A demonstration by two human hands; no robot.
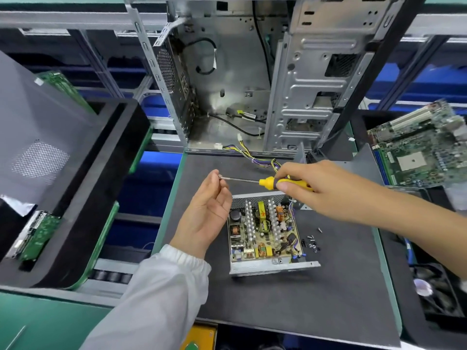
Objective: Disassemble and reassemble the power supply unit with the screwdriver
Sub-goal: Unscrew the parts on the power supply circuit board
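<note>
A bare metal computer case (242, 79) stands open at the far edge of the dark mat (290, 299), which covers the green-edged table (168, 198). Black cables (235, 125) lie inside the case; a bundle of coloured wires (252, 156) runs out of it onto the mat. A motherboard (419, 145) lies tilted at the right. At the left, a black tray (83, 193) holds a grey panel (32, 137) with a perforated patch, and a green circuit board (40, 236) sits in its near slot. Blue bins (417, 82) line the shelving behind.
</note>
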